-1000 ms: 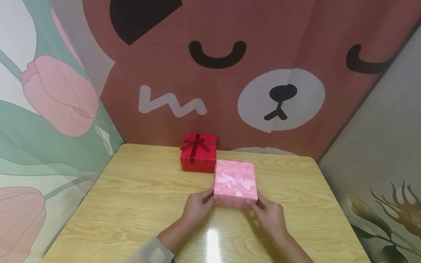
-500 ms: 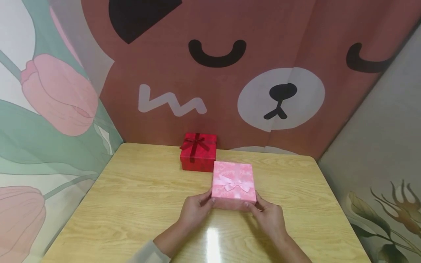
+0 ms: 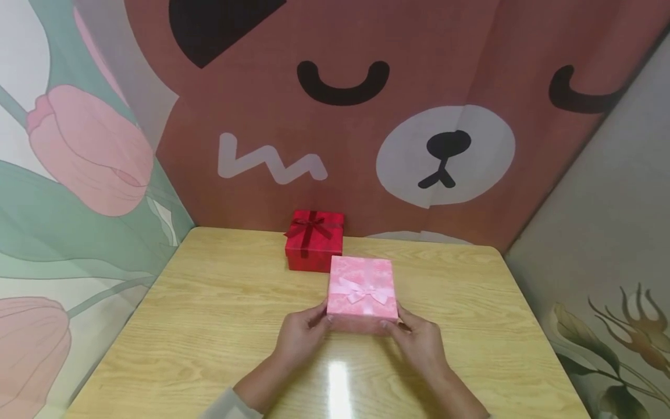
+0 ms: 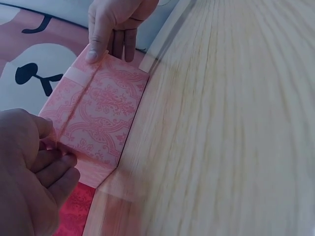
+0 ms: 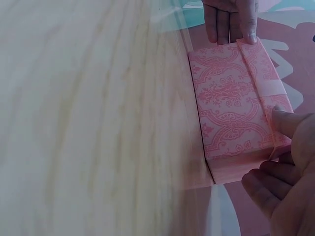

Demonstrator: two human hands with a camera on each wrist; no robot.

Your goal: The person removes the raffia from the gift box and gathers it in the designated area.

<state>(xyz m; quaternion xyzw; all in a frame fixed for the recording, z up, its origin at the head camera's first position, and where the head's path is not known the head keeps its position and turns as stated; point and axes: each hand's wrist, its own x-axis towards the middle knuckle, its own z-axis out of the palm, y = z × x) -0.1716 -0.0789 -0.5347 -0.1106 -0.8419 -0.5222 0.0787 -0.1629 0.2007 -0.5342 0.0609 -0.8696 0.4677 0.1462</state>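
left hand (image 3: 300, 338) and right hand (image 3: 420, 344) each pinch a near corner of the pink box (image 3: 362, 291), probably for balance; it's near-right of the red box (image 3: 314, 241).

The table (image 3: 466, 297) offers passage rightward; a red box (image 3: 314, 241) blocks rear-left of the pink box (image 3: 362, 294).

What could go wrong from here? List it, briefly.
The pink box is close to the red box, so sliding it that way might knock it.
Both hands have thumbs at the lid's rim, so lifting might pull the lid loose.
The red box stands near the table's back edge; a bump could push it into the backdrop.
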